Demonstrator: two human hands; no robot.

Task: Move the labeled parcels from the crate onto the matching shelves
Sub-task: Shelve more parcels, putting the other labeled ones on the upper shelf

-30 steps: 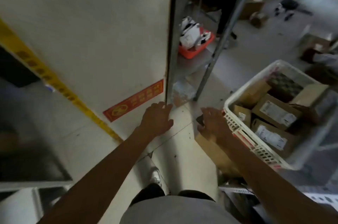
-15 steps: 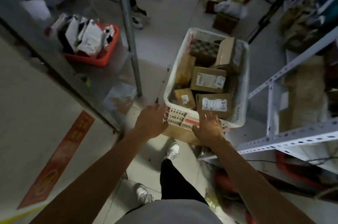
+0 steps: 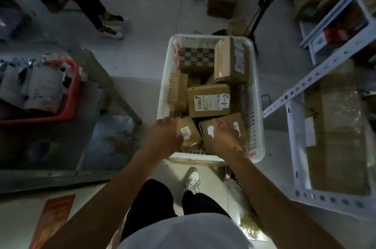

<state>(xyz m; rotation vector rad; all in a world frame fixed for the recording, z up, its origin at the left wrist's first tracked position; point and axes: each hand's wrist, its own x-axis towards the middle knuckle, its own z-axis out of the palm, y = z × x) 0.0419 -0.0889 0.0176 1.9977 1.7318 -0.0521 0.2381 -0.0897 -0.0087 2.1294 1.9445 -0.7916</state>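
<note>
Looking straight down from a person's head at a white plastic crate (image 3: 258, 106) on the floor just ahead of their feet, packed with brown cardboard parcels. Both bare arms reach into the near end of the crate. The left hand (image 3: 162, 136) lies against the left side of a small parcel (image 3: 191, 134) bearing a white sticker that reads 0227; its fingers appear to curl around the box edge, though blur makes the grip uncertain. The right hand (image 3: 221, 140) rests on top of the neighbouring parcel (image 3: 236, 124), fingers spread and fairly straight over its white label, so it seems to press or steady rather than clasp. This likely means the person is sorting through the nearest boxes to read labels before lifting one. Just beyond sits a parcel (image 3: 208, 100) with a barcode label marked A-2, face up, so its shelf code is easy to read. Farther back are a checkered box (image 3: 196, 59) and a taller taped parcel (image 3: 231, 61). A white perforated metal shelf (image 3: 317, 73) stands to the right, close enough for a short carry. To the left, a red bin (image 3: 69, 106) holds white bagged packages on a low grey rack. Another person's legs are visible at upper left
</note>
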